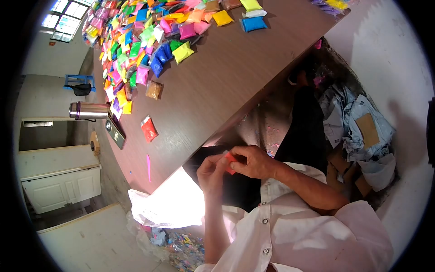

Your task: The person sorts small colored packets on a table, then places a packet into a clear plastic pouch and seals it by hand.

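Just off the near edge of the table, in front of my white shirt, my two hands meet at a small red packet (230, 163). My left hand (211, 174) pinches it from the left. From the right, my right hand (253, 161) grips it between thumb and fingers. Much of the packet is covered by fingers. On the brown table (226, 68), a clear packet with red filling (148, 128) lies nearest to my hands, with a thin pink strip (148, 167) below it. A brown packet (154, 89) lies farther up.
A large heap of colourful packets (136, 50) covers the table's far left. By its edge are a steel flask (88, 110) and a dark phone-like object (115, 131). A clear plastic bag (149, 211) hangs at the near corner. Crumpled packaging (358, 122) and cardboard lie by the right wall.
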Demonstrator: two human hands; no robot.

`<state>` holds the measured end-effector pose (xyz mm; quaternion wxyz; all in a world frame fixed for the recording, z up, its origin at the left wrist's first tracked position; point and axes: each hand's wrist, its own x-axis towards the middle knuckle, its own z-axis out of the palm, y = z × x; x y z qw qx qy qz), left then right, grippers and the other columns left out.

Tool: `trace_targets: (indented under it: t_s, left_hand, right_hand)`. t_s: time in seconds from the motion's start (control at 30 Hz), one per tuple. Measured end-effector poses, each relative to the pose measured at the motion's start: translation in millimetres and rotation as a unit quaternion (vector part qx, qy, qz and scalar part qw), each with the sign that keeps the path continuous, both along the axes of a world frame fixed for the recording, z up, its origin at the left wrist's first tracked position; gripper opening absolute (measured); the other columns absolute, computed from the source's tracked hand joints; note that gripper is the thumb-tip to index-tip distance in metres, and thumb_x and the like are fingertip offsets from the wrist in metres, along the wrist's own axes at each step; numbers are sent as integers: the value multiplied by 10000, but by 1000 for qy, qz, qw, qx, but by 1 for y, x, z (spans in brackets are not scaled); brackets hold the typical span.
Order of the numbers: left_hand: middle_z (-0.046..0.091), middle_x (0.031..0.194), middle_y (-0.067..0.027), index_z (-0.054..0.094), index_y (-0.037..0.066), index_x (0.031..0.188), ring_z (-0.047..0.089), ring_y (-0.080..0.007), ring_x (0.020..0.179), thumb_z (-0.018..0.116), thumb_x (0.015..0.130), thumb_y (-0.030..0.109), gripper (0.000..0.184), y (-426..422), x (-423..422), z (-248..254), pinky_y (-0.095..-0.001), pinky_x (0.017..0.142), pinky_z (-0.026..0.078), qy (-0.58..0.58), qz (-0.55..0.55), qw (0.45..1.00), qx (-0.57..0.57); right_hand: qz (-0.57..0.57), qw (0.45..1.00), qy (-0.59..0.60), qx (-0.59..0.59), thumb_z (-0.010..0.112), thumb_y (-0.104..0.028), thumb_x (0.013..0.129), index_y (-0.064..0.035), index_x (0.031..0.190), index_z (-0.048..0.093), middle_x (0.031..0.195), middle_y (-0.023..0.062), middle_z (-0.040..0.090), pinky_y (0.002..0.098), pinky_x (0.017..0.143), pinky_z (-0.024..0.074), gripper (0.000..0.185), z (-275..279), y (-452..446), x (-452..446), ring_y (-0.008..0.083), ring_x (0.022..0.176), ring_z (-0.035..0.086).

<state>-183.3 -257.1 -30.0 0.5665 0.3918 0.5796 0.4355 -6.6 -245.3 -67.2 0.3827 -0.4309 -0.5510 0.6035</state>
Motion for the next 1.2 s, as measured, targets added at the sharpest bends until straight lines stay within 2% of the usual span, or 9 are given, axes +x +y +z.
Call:
trace_targets:
  t_s: [0.13,0.23,0.33,0.4,0.53,0.63,0.7,0.97,1.2]
  left_hand:
    - [737,955,-47,730,-7,1034,649,-93,830,773,984,141,162,-1,-4,-4,-243,801,523,30,7,999,37]
    - [739,963,-65,720,-18,1049,667,-103,856,753,993,119,152,-1,-5,-3,-249,811,531,41,14,998,41]
    - [740,980,-65,724,-21,1076,669,-106,889,760,988,118,168,1,3,6,-250,835,528,52,25,998,27]
    - [740,988,-65,726,-23,1091,670,-107,907,764,985,117,180,0,1,5,-251,850,526,61,36,997,20]
    - [736,1000,-56,725,-28,1110,654,-98,919,771,979,109,196,-1,-11,-6,-251,873,516,34,-25,999,13]
    - [728,972,-23,734,-7,1091,642,-84,890,777,980,120,174,-2,-7,-4,-235,852,503,40,-8,998,51]
    - [724,947,3,745,15,1076,637,-73,868,784,981,136,159,-2,-6,-3,-222,831,493,43,3,996,76]
    - [717,929,0,733,14,995,626,-70,851,799,974,193,193,-1,-6,6,-222,810,488,50,-29,998,11]
    - [725,902,-13,745,18,1010,631,-79,829,802,971,194,189,-1,-8,5,-230,789,498,29,-20,998,44]
  right_hand:
    - [-26,999,40,7,715,-219,916,1,1025,665,879,183,701,391,725,524,250,9,1,1,261,777,670]
    - [35,999,-32,-13,734,-169,924,-14,1085,680,905,96,727,334,727,532,230,8,2,5,147,836,665]
    - [36,999,-22,-11,735,-172,919,-8,1086,676,898,101,725,342,720,527,241,6,3,6,152,823,658]
    - [31,999,-28,3,724,-210,895,8,1003,653,851,176,677,412,702,508,254,7,4,7,274,762,662]
    - [43,998,-45,2,727,-209,895,9,1021,662,853,170,681,403,712,521,260,4,3,8,268,771,674]
    - [28,999,-6,-17,733,-196,891,4,1063,679,885,153,699,379,747,540,269,7,2,8,235,809,686]
    - [37,998,30,-41,728,-156,910,-9,1147,678,937,71,702,319,780,527,284,5,2,8,130,886,648]
    - [43,998,28,-19,736,-171,887,-3,1107,690,942,123,715,353,780,549,280,3,3,9,187,865,690]
    - [33,998,41,-24,736,-190,908,-4,1123,707,941,143,731,368,776,554,285,10,2,7,219,847,701]
